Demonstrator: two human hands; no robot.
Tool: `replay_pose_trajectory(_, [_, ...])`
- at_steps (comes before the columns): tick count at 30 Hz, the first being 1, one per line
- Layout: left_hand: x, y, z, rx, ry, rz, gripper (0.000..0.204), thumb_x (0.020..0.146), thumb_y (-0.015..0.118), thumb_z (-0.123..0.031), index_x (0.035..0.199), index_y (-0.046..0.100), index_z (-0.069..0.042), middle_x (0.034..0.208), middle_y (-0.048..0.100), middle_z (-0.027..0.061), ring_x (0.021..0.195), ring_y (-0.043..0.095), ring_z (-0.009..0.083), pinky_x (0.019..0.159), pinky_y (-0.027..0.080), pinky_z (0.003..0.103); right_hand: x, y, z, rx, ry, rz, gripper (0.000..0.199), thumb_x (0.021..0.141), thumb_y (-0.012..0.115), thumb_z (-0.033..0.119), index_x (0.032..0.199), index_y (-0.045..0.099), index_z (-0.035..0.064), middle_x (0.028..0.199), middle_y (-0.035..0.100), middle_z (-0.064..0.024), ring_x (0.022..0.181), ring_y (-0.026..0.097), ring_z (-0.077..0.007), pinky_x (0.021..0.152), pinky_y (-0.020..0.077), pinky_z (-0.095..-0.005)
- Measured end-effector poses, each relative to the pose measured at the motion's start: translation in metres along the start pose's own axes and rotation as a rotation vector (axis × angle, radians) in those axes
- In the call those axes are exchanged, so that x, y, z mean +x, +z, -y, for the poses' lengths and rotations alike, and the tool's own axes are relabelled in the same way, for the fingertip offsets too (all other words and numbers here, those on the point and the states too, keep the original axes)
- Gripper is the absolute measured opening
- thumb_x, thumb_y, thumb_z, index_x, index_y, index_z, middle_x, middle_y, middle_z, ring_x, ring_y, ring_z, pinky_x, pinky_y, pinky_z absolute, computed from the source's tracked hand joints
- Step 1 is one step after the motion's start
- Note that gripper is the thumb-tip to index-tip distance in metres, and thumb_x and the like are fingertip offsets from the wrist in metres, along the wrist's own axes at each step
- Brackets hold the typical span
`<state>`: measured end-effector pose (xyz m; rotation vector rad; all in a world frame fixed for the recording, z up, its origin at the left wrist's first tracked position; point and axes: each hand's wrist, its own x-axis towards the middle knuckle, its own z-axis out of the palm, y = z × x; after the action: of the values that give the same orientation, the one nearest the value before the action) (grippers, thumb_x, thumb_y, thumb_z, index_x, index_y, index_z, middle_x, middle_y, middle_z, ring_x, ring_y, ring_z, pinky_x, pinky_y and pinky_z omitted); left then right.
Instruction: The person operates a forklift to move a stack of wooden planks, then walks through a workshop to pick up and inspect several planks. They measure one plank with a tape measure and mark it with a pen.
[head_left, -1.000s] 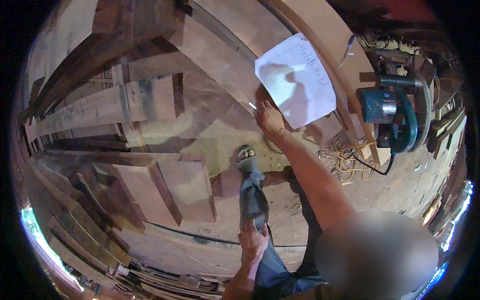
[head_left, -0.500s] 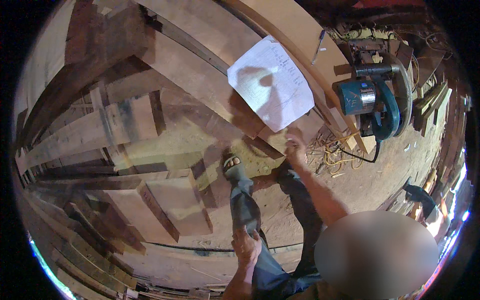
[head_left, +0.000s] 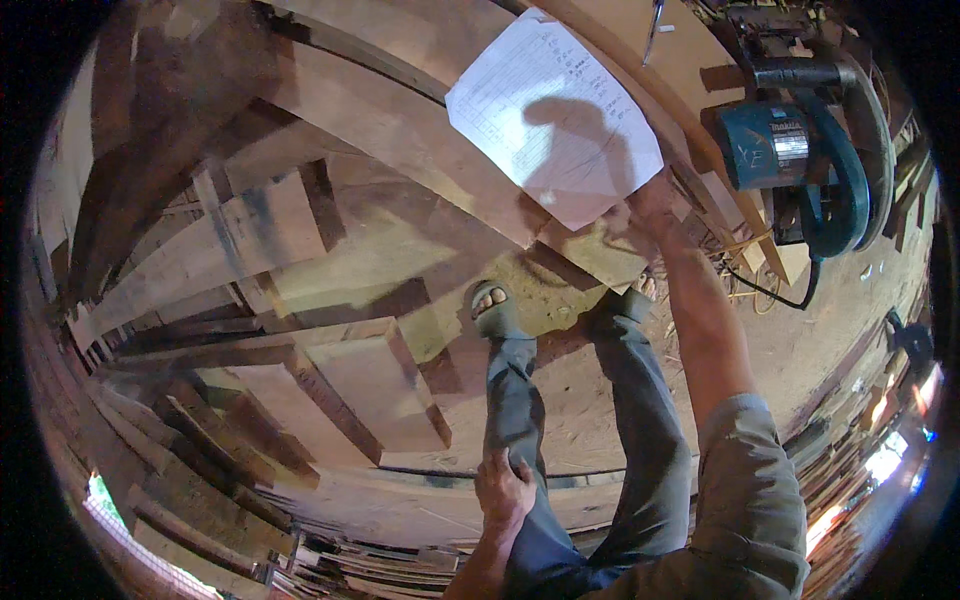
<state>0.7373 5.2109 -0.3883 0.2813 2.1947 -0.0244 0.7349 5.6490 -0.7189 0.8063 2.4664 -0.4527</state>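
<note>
A white sheet of paper [head_left: 510, 110] with handwriting lies across the wooden boards in front of me, crossed by a dark shadow. My right hand [head_left: 652, 208] reaches to the sheet's lower right corner. Its fingers are dim and smeared, so whether they grip the paper cannot be made out. My left hand [head_left: 505, 487] rests on my left knee, its fingers curled round the trouser leg [head_left: 515, 395]. To the right of the sheet sits a teal circular saw [head_left: 765, 145] with a rounded handle and a black cord. A pen [head_left: 654, 30] lies on the board beyond it.
Thick timber pieces [head_left: 365, 375] stand to the left, with a long beam [head_left: 240, 225] behind them. A yellow cord [head_left: 760, 292] lies on the dusty floor [head_left: 780, 350] below the saw. Stacked wood strips [head_left: 850, 520] line the lower right.
My right hand has moved up and right to the paper's corner, and more of its sleeved arm shows. My left hand stays on the knee. The view has shifted.
</note>
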Motion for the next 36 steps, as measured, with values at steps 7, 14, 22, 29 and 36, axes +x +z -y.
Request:
replay_pose_trajectory(7, [0.003, 0.014, 0.001, 0.128, -0.166, 0.12, 0.045, 0.085, 0.057, -0.035, 0.12, 0.058, -0.007, 0.112, 0.062, 0.0178, 0.105, 0.057, 0.0349, 0.09, 0.046, 0.045, -0.159, 0.005, 0.04, 0.501, 0.337, -0.038, 0.063, 0.075, 0.075, 0.028, 0.125, 0.047, 0.0022, 0.11, 0.057, -0.0221, 0.102, 0.057, -0.0345, 0.084, 0.0482, -0.0443])
replay_pose_trajectory(14, [-0.017, 0.018, -0.018, -0.157, 0.154, -0.064, 0.035, 0.087, 0.056, -0.025, 0.112, 0.06, -0.001, 0.107, 0.061, 0.0219, 0.102, 0.056, 0.0372, 0.09, 0.045, 0.047, -0.373, -0.146, 0.108, 1.174, 0.398, 0.306, 0.063, 0.074, 0.077, 0.042, 0.117, 0.056, 0.0011, 0.1, 0.061, -0.0141, 0.092, 0.058, -0.0242, 0.082, 0.0486, -0.0358])
replay_pose_trajectory(22, [-0.097, -0.066, -0.117, -1.258, 0.176, 0.538, 0.053, 0.099, 0.045, -0.04, 0.127, 0.05, 0.004, 0.122, 0.056, 0.0162, 0.114, 0.054, 0.0246, 0.095, 0.044, 0.034, -0.477, -0.31, 0.116, 0.909, 0.008, 0.245, 0.086, 0.072, 0.073, 0.055, 0.133, 0.044, 0.0012, 0.122, 0.049, -0.0241, 0.115, 0.049, -0.0369, 0.098, 0.0417, -0.0413])
replay_pose_trajectory(29, [-0.153, -0.061, -0.152, -1.431, 0.138, 0.533, 0.046, 0.096, 0.053, -0.033, 0.125, 0.054, 0.002, 0.114, 0.057, 0.0084, 0.102, 0.056, 0.0157, 0.087, 0.047, 0.03, -0.511, -0.313, 0.077, 1.255, -0.203, 0.288, 0.059, 0.082, 0.066, 0.044, 0.122, 0.056, 0.0019, 0.091, 0.064, -0.0129, 0.085, 0.064, -0.0234, 0.072, 0.0517, -0.0378])
replay_pose_trajectory(36, [-0.264, -0.078, -0.182, -1.514, 0.253, 0.336, 0.051, 0.094, 0.055, -0.036, 0.131, 0.05, -0.002, 0.107, 0.061, 0.0093, 0.094, 0.062, 0.0192, 0.08, 0.052, 0.035, -0.533, -0.325, 0.006, 1.725, -0.266, 0.256, 0.027, 0.093, 0.057, 0.024, 0.113, 0.06, 0.0053, 0.089, 0.059, -0.0018, 0.072, 0.058, -0.0107, 0.058, 0.0507, -0.0261])
